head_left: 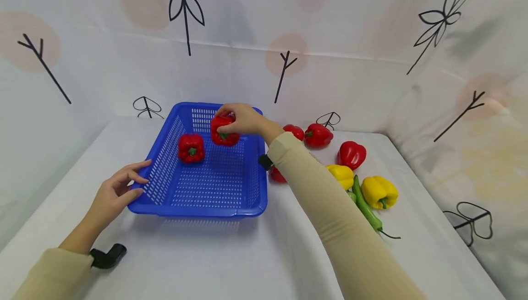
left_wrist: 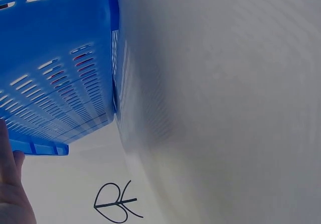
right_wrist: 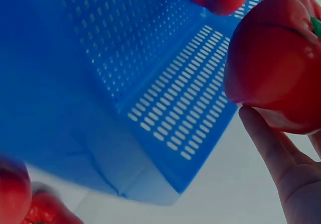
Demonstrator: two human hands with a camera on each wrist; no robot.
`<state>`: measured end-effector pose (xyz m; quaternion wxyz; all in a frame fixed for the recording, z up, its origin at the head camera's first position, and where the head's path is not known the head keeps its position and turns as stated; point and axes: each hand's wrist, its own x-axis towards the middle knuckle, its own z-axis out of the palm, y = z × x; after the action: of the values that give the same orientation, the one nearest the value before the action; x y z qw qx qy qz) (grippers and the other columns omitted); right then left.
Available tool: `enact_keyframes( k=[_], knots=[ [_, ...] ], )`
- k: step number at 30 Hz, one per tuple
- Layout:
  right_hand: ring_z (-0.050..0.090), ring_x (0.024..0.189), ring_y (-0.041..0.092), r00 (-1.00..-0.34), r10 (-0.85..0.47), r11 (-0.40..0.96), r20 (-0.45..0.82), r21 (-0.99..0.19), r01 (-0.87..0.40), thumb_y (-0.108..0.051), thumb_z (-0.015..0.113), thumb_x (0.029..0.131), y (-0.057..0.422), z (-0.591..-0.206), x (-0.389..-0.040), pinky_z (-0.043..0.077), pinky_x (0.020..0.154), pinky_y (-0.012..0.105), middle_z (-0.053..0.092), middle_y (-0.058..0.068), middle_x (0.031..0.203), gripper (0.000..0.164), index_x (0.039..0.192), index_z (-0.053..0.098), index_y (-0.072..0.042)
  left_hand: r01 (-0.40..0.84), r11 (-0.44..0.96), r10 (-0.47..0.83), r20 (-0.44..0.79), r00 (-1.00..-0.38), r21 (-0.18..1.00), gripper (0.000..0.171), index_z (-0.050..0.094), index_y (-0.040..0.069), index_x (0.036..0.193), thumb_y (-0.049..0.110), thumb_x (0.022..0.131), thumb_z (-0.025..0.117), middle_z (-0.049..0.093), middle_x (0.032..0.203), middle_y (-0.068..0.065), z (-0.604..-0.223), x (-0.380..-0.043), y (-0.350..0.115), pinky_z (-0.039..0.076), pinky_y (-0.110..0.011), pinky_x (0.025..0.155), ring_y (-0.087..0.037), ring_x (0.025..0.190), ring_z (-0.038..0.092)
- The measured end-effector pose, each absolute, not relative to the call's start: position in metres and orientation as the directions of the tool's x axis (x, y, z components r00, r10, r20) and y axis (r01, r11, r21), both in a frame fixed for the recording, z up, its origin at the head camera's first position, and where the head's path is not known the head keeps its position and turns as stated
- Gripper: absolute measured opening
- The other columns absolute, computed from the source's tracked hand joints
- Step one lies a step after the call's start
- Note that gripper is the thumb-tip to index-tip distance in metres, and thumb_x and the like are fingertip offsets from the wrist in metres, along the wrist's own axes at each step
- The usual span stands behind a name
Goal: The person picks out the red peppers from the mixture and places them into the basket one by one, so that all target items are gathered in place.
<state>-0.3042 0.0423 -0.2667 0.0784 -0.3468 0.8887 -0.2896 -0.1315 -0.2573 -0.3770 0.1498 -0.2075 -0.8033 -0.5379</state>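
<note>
The right hand (head_left: 243, 119) holds a glossy red blocky bell pepper with a green stem (head_left: 224, 139) above the far right part of a blue perforated plastic basket (head_left: 198, 212). A second glossy red bell pepper (head_left: 191, 148) sits inside, toward the left wall and apart from the held one.

To do this step well, it would seem best to lower the held pepper onto the bare mesh beside its neighbour before loosening the grip, so that it neither drops nor rolls. Keeping the knuckles clear of the far rim should help, as should a steady left hand (head_left: 113, 190) on the basket.

The right fingers are spread only as wide as the pepper, with the thumb on its near side and the others beyond. The left fingers grip the basket's left rim near the near corner, a narrow gap between thumb and forefinger. Whether the held pepper touches the basket, I cannot tell.

On the white-covered desk (head_left: 288, 254), right of the basket, lie more red peppers (head_left: 317, 135), yellow bell peppers (head_left: 379, 192) and a long green chilli (head_left: 367, 208).
</note>
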Motion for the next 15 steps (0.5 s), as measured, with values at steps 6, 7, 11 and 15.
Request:
enact_keyframes(
  k=[6, 7, 11, 15],
  knots=[
    [0.051, 0.106, 0.019, -0.754, -0.657, 0.615, 0.015, -0.568, -0.547, -0.028, 0.067, 0.084, 0.031, -0.272, -0.308, 0.050, 0.078, 0.026, 0.056, 0.007, 0.119, 0.041, 0.120, 0.056, -0.013, 0.493, 0.330, 0.171, 0.463, -0.870, 0.805, 0.015, 0.056, -0.006, 0.092, -0.017, 0.082, 0.053, 0.049, 0.133, 0.007, -0.378, -0.132, -0.258, 0.040, -0.011, 0.087, 0.000, 0.120, 0.041],
    [0.051, 0.106, 0.019, -0.757, -0.653, 0.620, 0.009, -0.568, -0.542, -0.028, 0.067, 0.084, 0.030, -0.273, -0.308, 0.050, 0.078, 0.026, 0.056, 0.007, 0.119, 0.041, 0.120, 0.056, -0.013, 0.493, 0.330, 0.171, 0.462, -0.870, 0.805, 0.015, 0.056, -0.006, 0.092, -0.017, 0.082, 0.053, 0.049, 0.133, 0.007, -0.378, -0.132, -0.259, 0.040, -0.011, 0.087, 0.000, 0.120, 0.041],
    [0.050, 0.106, 0.019, -0.768, -0.640, 0.637, -0.011, -0.567, -0.523, -0.028, 0.067, 0.084, 0.024, -0.276, -0.311, 0.050, 0.079, 0.027, 0.055, 0.008, 0.120, 0.041, 0.121, 0.055, -0.014, 0.489, 0.337, 0.169, 0.460, -0.872, 0.804, 0.015, 0.056, -0.005, 0.092, -0.016, 0.082, 0.053, 0.048, 0.133, 0.007, -0.378, -0.132, -0.259, 0.040, -0.011, 0.086, 0.000, 0.119, 0.041],
    [0.050, 0.108, 0.020, -0.769, -0.637, 0.655, -0.044, -0.557, -0.511, -0.028, 0.067, 0.084, 0.018, -0.284, -0.315, 0.049, 0.082, 0.029, 0.054, 0.008, 0.121, 0.042, 0.121, 0.055, -0.013, 0.488, 0.339, 0.169, 0.458, -0.873, 0.805, 0.015, 0.056, -0.005, 0.092, -0.016, 0.082, 0.053, 0.048, 0.133, 0.007, -0.378, -0.133, -0.258, 0.040, -0.011, 0.086, 0.000, 0.119, 0.041]
  ],
)
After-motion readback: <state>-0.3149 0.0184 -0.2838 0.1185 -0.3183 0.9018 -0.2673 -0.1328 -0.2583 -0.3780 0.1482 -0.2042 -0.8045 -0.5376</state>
